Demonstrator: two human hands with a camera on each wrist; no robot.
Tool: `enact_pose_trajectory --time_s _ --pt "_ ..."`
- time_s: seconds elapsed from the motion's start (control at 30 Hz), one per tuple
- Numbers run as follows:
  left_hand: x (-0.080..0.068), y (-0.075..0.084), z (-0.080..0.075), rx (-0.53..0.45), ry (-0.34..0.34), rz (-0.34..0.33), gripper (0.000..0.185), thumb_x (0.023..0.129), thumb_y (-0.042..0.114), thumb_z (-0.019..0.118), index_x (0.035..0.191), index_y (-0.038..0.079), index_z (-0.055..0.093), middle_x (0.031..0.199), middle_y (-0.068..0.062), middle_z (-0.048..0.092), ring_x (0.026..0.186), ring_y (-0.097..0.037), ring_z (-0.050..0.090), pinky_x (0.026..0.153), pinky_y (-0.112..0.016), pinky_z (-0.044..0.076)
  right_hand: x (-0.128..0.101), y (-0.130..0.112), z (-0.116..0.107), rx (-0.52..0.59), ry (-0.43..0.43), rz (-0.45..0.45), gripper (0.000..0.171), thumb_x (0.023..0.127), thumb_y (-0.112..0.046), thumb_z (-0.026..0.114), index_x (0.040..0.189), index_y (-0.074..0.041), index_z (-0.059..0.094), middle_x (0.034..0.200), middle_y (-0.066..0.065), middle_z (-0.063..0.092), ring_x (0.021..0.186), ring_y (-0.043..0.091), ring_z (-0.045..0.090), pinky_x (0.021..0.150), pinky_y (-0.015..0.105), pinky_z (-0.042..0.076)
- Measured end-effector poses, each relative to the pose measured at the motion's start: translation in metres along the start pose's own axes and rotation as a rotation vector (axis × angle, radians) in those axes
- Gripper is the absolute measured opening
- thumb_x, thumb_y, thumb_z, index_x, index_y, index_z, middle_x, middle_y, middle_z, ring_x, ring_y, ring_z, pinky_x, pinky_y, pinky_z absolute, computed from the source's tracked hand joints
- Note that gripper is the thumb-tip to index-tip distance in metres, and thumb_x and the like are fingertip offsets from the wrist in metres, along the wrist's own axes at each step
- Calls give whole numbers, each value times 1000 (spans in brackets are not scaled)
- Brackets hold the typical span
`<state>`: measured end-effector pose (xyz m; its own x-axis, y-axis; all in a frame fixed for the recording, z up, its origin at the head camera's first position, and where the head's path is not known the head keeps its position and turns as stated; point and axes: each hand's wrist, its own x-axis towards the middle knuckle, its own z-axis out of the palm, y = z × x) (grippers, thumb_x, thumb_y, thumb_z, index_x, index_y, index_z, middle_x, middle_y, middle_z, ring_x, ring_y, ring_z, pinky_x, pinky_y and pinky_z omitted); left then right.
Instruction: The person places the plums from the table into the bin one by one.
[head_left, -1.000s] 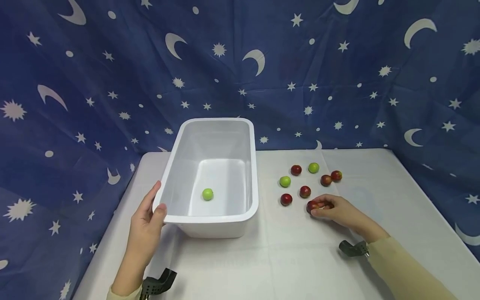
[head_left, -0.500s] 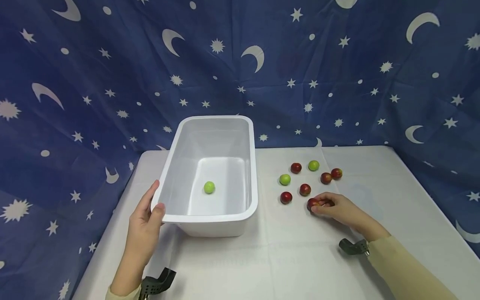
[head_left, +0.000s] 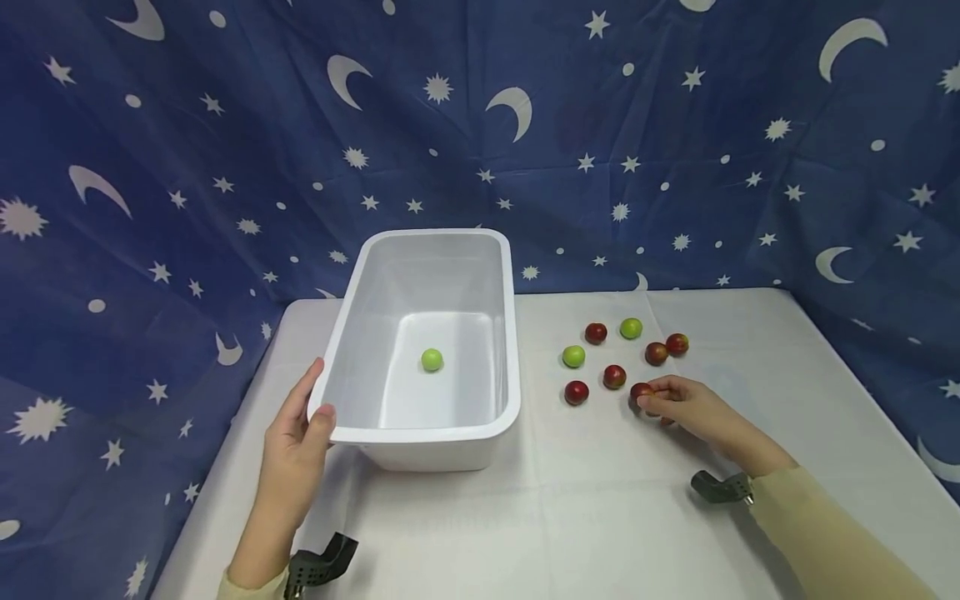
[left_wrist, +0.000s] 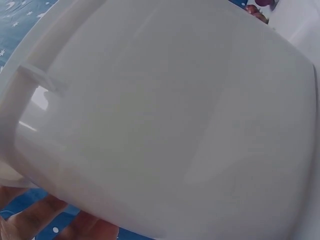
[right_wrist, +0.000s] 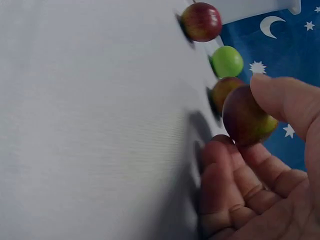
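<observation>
Table surface, nearest part: a table (head_left: 600, 525) under a white cloth fills the lower frame, faint fold creases running across and away in depth. At the bottom edge, a pale yellow-beige left sleeve (head_left: 251, 588) enters lower left, and a matching right sleeve (head_left: 832, 525) lower right. A black angular device (head_left: 322, 562) is worn at the left wrist, a second black device (head_left: 720, 488) at the right.

Left hand (head_left: 294, 458), left of centre: fingers hold the near-left corner of a deep white plastic tub (head_left: 442, 435), thumb over the rim, the other fingers against the outer side. Right hand (head_left: 693, 407), right of centre: thumb and fingertips pinch a round dark-red fruit with a yellow-green patch (head_left: 641, 394); whether it clears the cloth cannot be told.

Inside the tub, on its floor, lies one round bright-green fruit (head_left: 432, 360). Beyond the held fruit, centre right, five loose round red fruits (head_left: 614, 377) and two loose round green fruits (head_left: 631, 328) lie scattered; two of the red ones sit side by side.

Room: a dark-blue fabric backdrop (head_left: 570, 108), printed with pale moons, stars, bursts and dots, hangs behind the table and down both sides, with soft vertical creases.
</observation>
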<state>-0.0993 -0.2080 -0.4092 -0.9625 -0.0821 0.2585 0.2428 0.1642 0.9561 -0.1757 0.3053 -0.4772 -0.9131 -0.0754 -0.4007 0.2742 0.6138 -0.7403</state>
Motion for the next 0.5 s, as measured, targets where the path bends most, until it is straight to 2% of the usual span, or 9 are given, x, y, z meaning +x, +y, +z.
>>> enact_pose_trajectory --time_s 0.17,0.33,0.5 --pt "-1 0 1 20 1 -9 52 102 10 45 150 27 36 154 -2 31 129 -29 40 85 -19 48 -5 -11 -10 33 28 -31 73 86 -54 66 131 -1 46 112 13 62 96 27 56 79 35 50" --pt "-1 0 1 38 -1 8 52 102 11 46 150 28 36 154 -2 31 130 -30 39 84 -19 49 -13 -31 -18 68 59 -141 71 90 -49 65 133 1 43 120 17 57 105 31 55 86 38 50" --pt "-1 -1 0 58 0 9 52 102 11 46 150 29 36 154 0 31 129 -31 40 82 -19 49 -21 -62 -26 89 68 -200 66 89 -48 66 132 -2 45 121 16 58 107 31 55 85 31 50"
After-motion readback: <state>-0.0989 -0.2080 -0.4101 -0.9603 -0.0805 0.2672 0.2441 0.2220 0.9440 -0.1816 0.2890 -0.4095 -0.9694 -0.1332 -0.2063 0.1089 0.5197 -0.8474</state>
